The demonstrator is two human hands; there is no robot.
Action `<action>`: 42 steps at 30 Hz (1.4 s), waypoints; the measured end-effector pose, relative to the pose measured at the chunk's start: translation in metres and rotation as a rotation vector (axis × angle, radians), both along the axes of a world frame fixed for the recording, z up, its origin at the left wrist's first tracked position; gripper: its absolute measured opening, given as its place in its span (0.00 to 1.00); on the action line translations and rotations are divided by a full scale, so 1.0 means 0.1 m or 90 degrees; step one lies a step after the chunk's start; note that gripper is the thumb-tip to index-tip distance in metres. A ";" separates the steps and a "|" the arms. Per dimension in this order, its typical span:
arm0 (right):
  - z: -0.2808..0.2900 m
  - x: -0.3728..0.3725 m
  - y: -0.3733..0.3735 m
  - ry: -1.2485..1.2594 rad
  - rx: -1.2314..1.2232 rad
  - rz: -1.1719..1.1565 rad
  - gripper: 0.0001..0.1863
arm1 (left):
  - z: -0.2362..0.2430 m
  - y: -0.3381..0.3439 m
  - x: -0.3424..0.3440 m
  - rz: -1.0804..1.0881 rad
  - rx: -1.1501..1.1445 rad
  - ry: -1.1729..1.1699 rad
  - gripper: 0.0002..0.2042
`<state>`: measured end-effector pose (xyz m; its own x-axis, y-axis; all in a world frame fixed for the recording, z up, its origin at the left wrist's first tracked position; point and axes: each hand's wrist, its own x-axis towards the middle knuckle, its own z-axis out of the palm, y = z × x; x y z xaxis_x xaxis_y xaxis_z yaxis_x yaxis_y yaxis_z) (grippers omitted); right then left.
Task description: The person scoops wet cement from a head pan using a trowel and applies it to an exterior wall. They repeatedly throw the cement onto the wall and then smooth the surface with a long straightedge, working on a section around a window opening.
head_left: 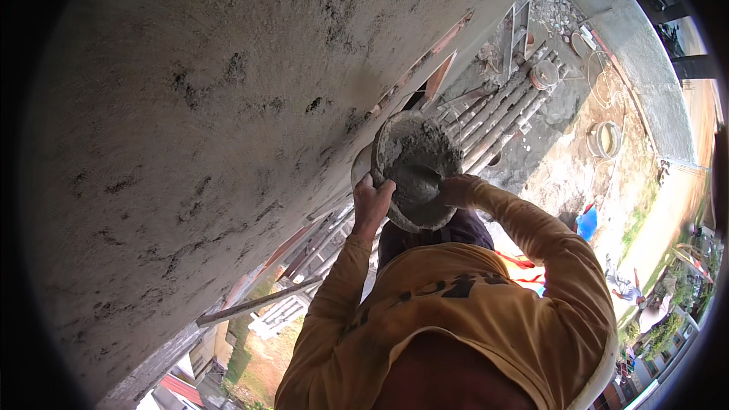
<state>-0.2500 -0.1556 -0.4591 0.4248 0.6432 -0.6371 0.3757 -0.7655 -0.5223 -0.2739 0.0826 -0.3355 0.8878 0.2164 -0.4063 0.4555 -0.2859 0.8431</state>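
One large wall of rough grey plaster (190,152), pitted with dark, crumbly patches, filled the left half of the view. Beyond its right edge lay a sunlit yard (558,175) of pale, stained ground, closed off at its far side by one smoother grey wall (638,53), which the lens bent into a curve. One person in a mustard-yellow long-sleeved shirt (471,307) faced the plaster. Below, at least four long, round, grey poles (497,118) lay side by side, with one pinkish bucket (544,74) near their upper end and one pale round bucket (604,139) farther right. Nearest, one round, mortar-crusted bucket (377,152) was in front of the person, just beside the plaster, holding wet, lumpy grey mortar (414,186). The left hand (370,201) grasped its lower-left rim. The right hand (458,191) was at its right edge; whether it gripped anything, I cannot tell.
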 end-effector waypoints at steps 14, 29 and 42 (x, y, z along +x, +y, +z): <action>0.57 0.15 -0.26 0.020 -0.106 -0.185 0.18 | -0.07 0.00 0.06 -0.070 0.069 -0.098 0.14; 0.60 -0.89 0.24 0.454 0.388 -0.825 0.12 | 0.02 0.48 -0.07 -0.088 -0.024 -0.012 0.20; 2.01 0.56 -0.63 -0.532 0.974 -1.499 0.12 | -0.22 0.90 -0.60 0.018 -0.083 0.041 0.21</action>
